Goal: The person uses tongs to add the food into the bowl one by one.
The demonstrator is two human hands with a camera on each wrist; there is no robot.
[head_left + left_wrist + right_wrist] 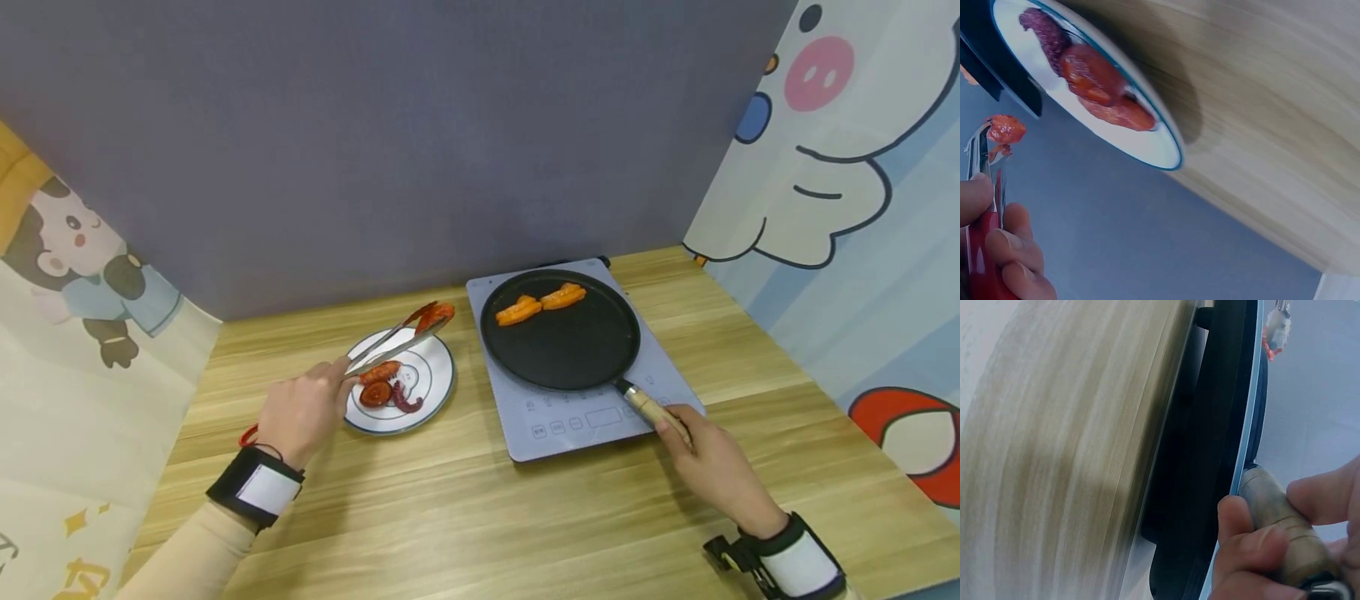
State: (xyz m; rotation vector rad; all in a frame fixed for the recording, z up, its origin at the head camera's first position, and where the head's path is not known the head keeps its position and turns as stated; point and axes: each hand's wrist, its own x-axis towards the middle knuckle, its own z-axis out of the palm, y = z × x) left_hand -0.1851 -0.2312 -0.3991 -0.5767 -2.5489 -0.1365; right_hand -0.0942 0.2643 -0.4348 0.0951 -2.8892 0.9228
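Observation:
My left hand (303,408) holds a pair of metal tongs (397,348) with red handles (982,256). Between the tongs' tips is a glossy red-orange food piece (437,316), raised over the far right rim of a white plate (441,392). On that plate lie a reddish sausage-like piece (380,372), a round brown-red piece (376,393) and a curled purple tentacle (406,398). With curled fingers my right hand (712,467) grips the wooden handle (647,406) of a black flat pan (570,354). Two orange food pieces (518,311) lie end to end in the pan.
Under the pan is a grey induction cooker (517,421), right of the plate on a wooden table (420,517). A grey panel (450,150) closes off the back. Cartoon-printed sheets (840,192) stand at both sides.

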